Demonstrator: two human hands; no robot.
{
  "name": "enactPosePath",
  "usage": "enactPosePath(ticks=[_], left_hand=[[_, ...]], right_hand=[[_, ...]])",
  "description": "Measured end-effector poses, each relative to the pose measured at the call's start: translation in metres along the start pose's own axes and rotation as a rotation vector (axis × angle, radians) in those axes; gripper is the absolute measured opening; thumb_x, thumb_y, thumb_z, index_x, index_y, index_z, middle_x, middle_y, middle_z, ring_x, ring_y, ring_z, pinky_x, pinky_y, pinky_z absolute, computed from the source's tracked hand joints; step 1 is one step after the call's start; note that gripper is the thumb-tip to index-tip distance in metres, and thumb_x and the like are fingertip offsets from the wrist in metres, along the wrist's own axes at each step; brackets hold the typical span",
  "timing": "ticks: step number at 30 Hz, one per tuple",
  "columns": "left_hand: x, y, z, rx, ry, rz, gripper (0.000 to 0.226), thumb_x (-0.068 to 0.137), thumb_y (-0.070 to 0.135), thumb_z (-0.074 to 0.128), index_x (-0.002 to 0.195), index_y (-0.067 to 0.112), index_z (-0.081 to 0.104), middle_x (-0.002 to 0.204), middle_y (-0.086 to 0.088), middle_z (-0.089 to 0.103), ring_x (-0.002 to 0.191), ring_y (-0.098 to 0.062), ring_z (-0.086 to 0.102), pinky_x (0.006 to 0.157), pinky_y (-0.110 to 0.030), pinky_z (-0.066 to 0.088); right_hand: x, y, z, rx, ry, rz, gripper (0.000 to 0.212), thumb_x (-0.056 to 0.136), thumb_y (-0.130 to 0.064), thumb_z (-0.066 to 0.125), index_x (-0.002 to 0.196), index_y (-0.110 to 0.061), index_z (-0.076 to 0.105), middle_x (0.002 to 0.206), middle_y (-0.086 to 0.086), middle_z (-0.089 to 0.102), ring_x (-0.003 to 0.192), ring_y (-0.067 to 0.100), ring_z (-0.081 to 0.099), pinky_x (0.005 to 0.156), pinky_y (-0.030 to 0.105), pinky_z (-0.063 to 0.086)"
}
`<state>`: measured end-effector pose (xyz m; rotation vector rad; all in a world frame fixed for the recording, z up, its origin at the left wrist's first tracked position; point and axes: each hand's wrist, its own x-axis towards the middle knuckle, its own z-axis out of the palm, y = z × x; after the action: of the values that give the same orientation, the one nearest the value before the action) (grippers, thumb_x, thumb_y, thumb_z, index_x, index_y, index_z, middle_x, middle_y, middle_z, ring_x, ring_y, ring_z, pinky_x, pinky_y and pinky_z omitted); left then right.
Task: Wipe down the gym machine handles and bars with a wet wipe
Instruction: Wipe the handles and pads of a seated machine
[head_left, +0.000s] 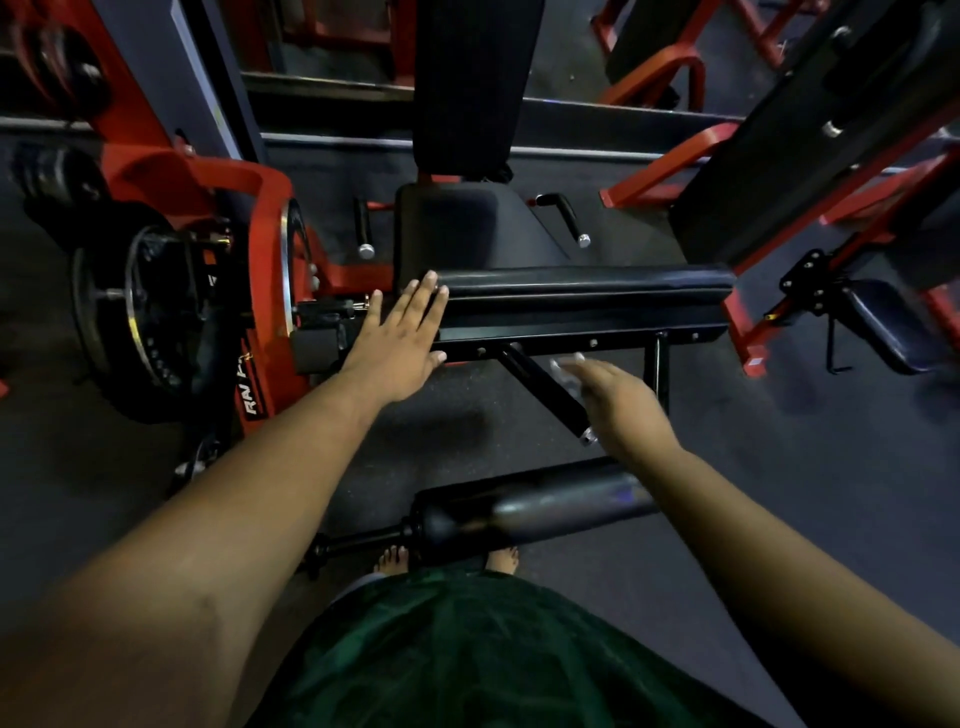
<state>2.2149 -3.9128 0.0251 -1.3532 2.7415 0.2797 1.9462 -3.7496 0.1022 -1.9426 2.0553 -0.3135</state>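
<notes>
wipe (567, 370) in right hand (618, 400), beside black bar (545, 387)

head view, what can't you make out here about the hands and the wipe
- Right hand: motion-blurred; its grip cannot be judged.
- Wet wipe: only a pale smear at the right fingertips.
- Roller pad: blurred, right end behind the right forearm.
- Left hand: palm side hidden, lying flat on the bar pad.

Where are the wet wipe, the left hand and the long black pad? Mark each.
wet wipe (566, 366), head view, on the pale crumpled part showing past the right hand's fingers.
left hand (400, 338), head view, on the back of the hand.
long black pad (597, 283), head view, on its upper surface.
</notes>
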Motion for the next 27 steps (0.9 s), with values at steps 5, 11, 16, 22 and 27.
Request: enactPosePath(ticks=[5, 11, 16, 22, 27], left_hand=[[-0.001, 0.0, -0.005, -0.022, -0.048, -0.015, 0.087, 0.107, 0.05, 0.038, 0.158, 0.019, -0.026, 0.164, -0.003, -0.037, 0.156, -0.023, -0.02, 0.126, -0.06, -0.003], [0.001, -0.003, -0.005, -0.052, -0.076, 0.014, 0.09, 0.106, 0.053, 0.039, 0.158, 0.019, -0.027, 0.162, -0.002, -0.04, 0.156, -0.024, -0.02, 0.126, -0.061, -0.001], [0.001, -0.003, -0.004, -0.068, -0.058, 0.026, 0.089, 0.106, 0.053, 0.039, 0.158, 0.019, -0.026, 0.162, -0.002, -0.041, 0.157, -0.025, -0.019, 0.125, -0.062, 0.001], [0.001, -0.003, -0.006, -0.069, -0.059, 0.018, 0.085, 0.108, 0.045, 0.037, 0.157, 0.019, -0.027, 0.161, -0.002, -0.041, 0.156, -0.024, -0.02, 0.125, -0.062, 0.0], [0.0, -0.003, -0.006, -0.058, -0.054, 0.02, 0.084, 0.109, 0.045, 0.037, 0.158, 0.019, -0.026, 0.162, -0.002, -0.039, 0.157, -0.025, -0.017, 0.126, -0.059, 0.0]], right_hand=[[0.055, -0.045, 0.053, -0.128, -0.116, 0.048, 0.057, 0.099, 0.001, 0.044, 0.152, -0.021, 0.043, 0.165, 0.004, 0.031, 0.142, 0.029, 0.044, 0.107, 0.042, 0.046], [-0.004, -0.005, 0.028, -0.283, -0.155, -0.19, 0.066, 0.087, 0.008, 0.061, 0.146, -0.02, 0.053, 0.159, 0.002, 0.041, 0.139, 0.027, 0.05, 0.105, 0.038, 0.049], [-0.055, 0.028, -0.013, -0.309, -0.165, -0.177, 0.074, 0.068, 0.01, 0.079, 0.133, -0.021, 0.063, 0.142, 0.002, 0.061, 0.107, 0.026, 0.071, 0.077, 0.034, 0.059], [0.03, -0.019, 0.032, -0.251, 0.029, -0.213, 0.049, 0.098, -0.006, 0.051, 0.145, -0.018, 0.052, 0.162, 0.003, 0.036, 0.148, 0.024, 0.035, 0.121, 0.041, 0.031], [0.039, -0.007, 0.07, -0.515, -0.181, -0.438, 0.045, 0.085, -0.006, 0.072, 0.129, -0.014, 0.067, 0.145, 0.013, 0.057, 0.147, 0.03, 0.037, 0.116, 0.052, 0.033]])
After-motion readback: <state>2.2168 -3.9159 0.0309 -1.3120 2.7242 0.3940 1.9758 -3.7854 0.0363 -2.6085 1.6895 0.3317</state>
